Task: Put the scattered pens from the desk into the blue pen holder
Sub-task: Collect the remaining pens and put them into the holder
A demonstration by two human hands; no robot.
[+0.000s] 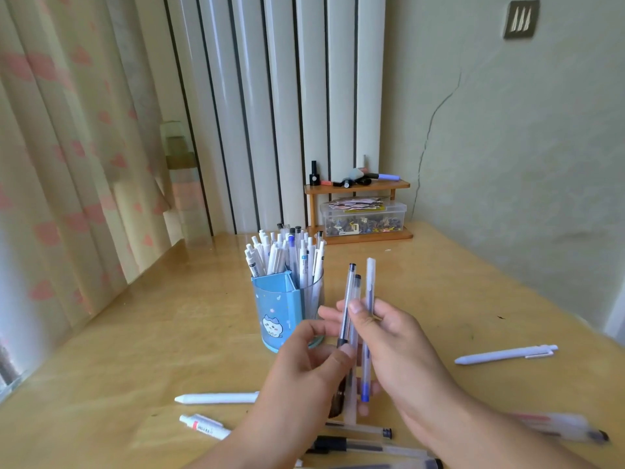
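Just in front of the blue cartoon-cat pen holder (275, 311), both hands pinch a bunch of clear plastic pens (355, 319): left hand (304, 370) low, right hand (395, 346) mid-barrel. I'd square the tips first, then drop them into the holder's less crowded side.

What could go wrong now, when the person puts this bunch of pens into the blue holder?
1. The blue pen holder already looks packed, so the held pens may jam or push others out.
2. Both the left hand and the right hand grip several pens loosely together; one might slip onto the desk.
3. The holder stands close to the hands and could be knocked over.
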